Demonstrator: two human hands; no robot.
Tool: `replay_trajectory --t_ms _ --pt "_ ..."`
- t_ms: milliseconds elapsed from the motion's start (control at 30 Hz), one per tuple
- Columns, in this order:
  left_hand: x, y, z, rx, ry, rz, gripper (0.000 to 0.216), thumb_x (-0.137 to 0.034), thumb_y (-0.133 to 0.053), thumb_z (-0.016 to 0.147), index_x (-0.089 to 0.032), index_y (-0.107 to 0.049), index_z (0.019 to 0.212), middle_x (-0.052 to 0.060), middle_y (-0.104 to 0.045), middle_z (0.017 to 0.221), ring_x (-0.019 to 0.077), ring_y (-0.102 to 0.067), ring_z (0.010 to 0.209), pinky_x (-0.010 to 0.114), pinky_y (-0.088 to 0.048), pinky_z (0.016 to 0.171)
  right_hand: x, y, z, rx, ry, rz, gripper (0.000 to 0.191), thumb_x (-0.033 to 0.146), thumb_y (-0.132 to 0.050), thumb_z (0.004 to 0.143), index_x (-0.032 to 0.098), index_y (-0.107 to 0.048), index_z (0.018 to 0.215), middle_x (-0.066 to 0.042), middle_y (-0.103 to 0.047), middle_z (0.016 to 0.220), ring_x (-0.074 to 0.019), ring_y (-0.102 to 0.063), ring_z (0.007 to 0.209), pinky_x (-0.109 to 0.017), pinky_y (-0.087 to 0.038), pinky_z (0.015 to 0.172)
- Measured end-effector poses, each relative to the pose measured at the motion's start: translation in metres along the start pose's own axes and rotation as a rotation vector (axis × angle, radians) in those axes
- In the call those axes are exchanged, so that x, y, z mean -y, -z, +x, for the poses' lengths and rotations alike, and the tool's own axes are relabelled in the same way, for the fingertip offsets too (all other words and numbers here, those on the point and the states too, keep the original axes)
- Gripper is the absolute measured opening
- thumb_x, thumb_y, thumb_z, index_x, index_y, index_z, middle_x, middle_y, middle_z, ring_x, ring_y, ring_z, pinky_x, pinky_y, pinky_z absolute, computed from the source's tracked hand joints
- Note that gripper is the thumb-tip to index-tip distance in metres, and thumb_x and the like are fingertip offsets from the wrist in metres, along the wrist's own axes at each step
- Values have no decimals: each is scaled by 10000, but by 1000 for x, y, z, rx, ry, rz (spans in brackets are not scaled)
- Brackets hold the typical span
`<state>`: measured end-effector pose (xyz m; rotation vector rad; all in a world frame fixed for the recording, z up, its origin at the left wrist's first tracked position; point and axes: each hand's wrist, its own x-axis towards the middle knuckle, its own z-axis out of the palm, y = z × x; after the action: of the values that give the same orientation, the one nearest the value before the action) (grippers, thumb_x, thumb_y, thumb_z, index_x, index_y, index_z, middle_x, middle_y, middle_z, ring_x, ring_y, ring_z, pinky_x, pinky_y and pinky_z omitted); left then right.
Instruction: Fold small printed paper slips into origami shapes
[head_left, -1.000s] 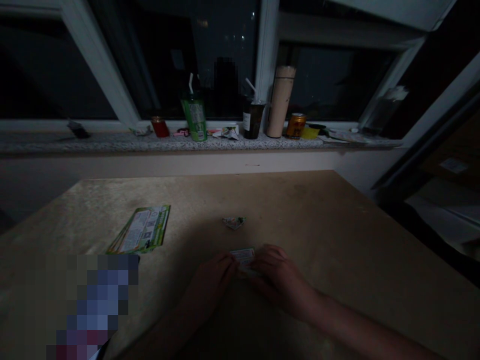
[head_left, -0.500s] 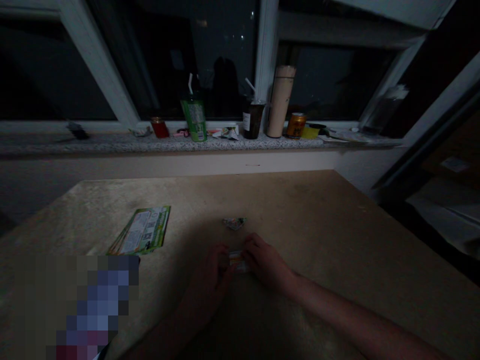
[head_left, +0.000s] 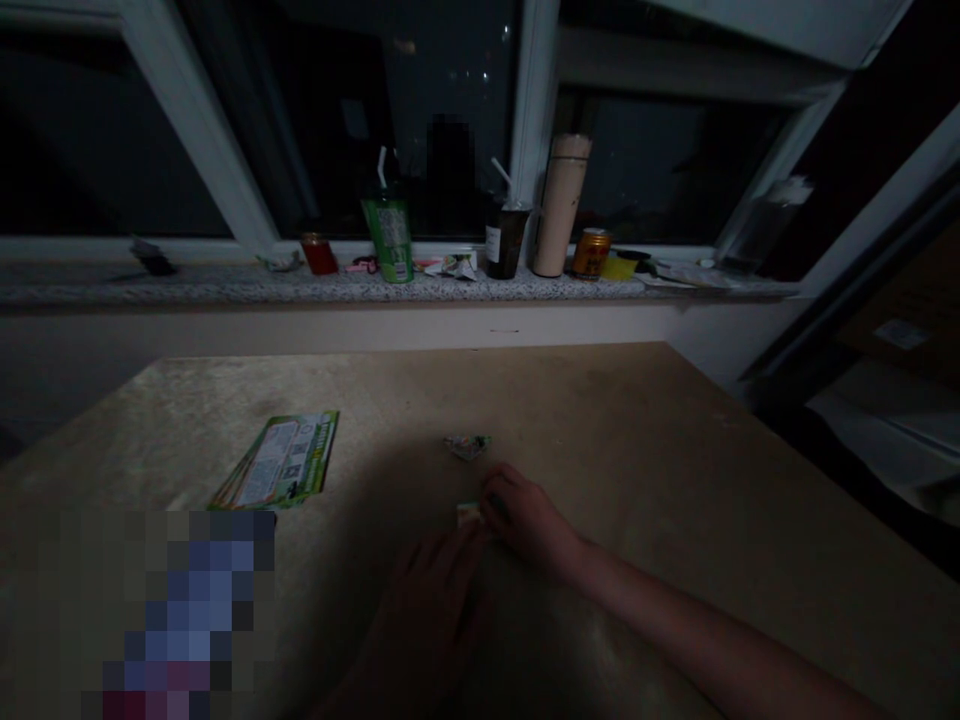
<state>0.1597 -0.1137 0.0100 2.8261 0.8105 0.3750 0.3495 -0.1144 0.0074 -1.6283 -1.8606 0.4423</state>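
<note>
Pressing on a small folded paper (head_left: 469, 514), the right hand (head_left: 526, 518) lay curled over it on the tan table (head_left: 637, 440), just nearer the person than a crumpled paper scrap (head_left: 466, 445). The left hand (head_left: 435, 610) rested flat, fingers loosely spread, touching the folded paper's near edge. Green leaflets (head_left: 281, 470) lay well left of the scrap.

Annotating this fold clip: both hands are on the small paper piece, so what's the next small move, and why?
Probably press the fold flat. The right hand pins the small folded paper against the table, and the left hand touches its near edge. Dim light hides the crease.
</note>
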Motion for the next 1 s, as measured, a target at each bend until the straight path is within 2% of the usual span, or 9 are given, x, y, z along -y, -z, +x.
replay_trajectory --t_ms 133,300,533,733,867,1000 --pt "-5 -3 -4 -12 -27 130 524 -325 -470 921 -174 -369 1412 92 -435 1425 320 -437 1234 501 -352 1009 2 0 1 23 -12 -53 100 78 -499 847 160 -554 859 -67 -564 942 -154 -563 797 -265 -481 713" --pt "-2 -10 -8 -13 -86 132 699 -339 -499 898 -118 -187 1482 115 -259 1513 287 -271 1361 435 -297 1081 0 -2 1 47 9 -102 106 82 -489 863 141 -571 896 -81 -557 985 -158 -568 823 -260 -482 727" --pt "1 -12 -8 28 -76 54 776 -325 -507 881 -143 -77 1500 119 -210 1525 300 -236 1374 465 -307 1079 -2 -4 7 74 -21 -144 125 79 -480 857 147 -583 871 -77 -558 957 -149 -573 773 -261 -479 692" --pt "0 -5 -4 55 -73 25 780 -361 -525 863 -152 -120 1495 119 -224 1520 298 -260 1366 468 -284 1088 -2 -3 9 55 -9 -127 110 81 -499 844 156 -579 842 -70 -555 927 -158 -570 767 -277 -485 694" --pt "1 0 -1 77 -63 53 742 -378 -536 852 -163 -200 1478 108 -280 1504 295 -295 1352 490 -270 1087 -2 -4 8 66 -18 -150 115 85 -492 848 146 -583 882 -81 -554 968 -159 -570 776 -278 -484 696" --pt "3 0 0 80 -70 74 741 -404 -534 856 -163 -207 1476 102 -273 1509 286 -294 1354 487 -253 1095 -3 -5 8 80 -24 -172 125 101 -475 859 135 -582 915 -88 -551 985 -166 -573 793 -287 -485 699"
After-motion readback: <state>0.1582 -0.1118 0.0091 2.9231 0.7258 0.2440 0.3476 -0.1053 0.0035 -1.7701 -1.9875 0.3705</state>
